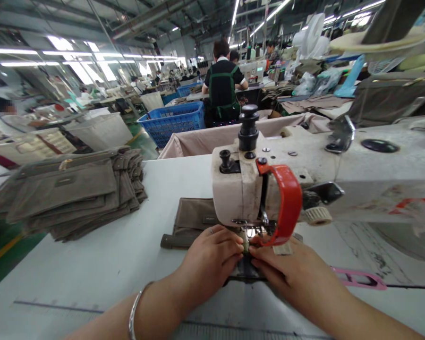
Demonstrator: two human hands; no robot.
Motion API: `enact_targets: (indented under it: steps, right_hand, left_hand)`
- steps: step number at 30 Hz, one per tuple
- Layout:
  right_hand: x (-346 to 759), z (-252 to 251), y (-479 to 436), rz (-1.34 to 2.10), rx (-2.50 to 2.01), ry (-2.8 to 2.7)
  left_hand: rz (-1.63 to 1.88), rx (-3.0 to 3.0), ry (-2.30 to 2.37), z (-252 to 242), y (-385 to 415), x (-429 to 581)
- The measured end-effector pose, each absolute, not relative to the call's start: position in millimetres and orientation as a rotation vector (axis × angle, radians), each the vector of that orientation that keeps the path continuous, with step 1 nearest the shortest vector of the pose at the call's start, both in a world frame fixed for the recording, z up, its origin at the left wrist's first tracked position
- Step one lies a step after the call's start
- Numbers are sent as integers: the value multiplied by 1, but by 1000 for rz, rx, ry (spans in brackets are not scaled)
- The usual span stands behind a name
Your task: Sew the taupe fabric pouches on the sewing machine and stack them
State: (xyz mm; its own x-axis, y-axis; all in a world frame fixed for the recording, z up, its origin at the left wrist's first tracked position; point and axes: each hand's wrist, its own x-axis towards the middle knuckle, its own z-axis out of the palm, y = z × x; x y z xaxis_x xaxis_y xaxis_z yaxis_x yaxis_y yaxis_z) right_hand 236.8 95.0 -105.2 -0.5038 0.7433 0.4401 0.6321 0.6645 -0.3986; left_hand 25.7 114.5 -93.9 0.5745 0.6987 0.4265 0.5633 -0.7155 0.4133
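A brown fabric panel [193, 216] with a small dark label lies under the head of a white sewing machine [230, 198]. My left hand [212, 257], a silver bangle on its wrist, has its fingers bent and pressed together on the panel's near edge, just left of the needle area. From the other side, my right hand [290, 264] grips the same edge with thumb and fingers closed, close to the presser foot. The red guard [290, 203] of the machine stands right above my right fingers and partly covers them. Much of the panel is hidden behind the machine head.
On the left of the white table [166, 184] rests a stack of brown fabric pieces [67, 189]. A pink thread snipper [361, 278] lies right of my right hand. Beyond the table are a pink cloth-lined bin [194, 141], a blue basket [177, 123] and a seated person [221, 82].
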Motion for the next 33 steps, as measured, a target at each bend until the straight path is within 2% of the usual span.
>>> enact_targets:
  steps: [5, 12, 21, 33]
  right_hand:
    - [236, -107, 95, 179, -1081, -2314]
    - [234, -110, 103, 134, -1054, -2282]
    - [237, -119, 110, 3, -1130, -2387]
    - [235, -119, 113, 62, -1149, -2374]
  left_hand:
    - [793, 2700, 963, -93, 118, 27]
    - [908, 2684, 1018, -93, 128, 33]
    - [742, 2632, 1137, -99, 136, 32]
    - [736, 2634, 1177, -107, 137, 29]
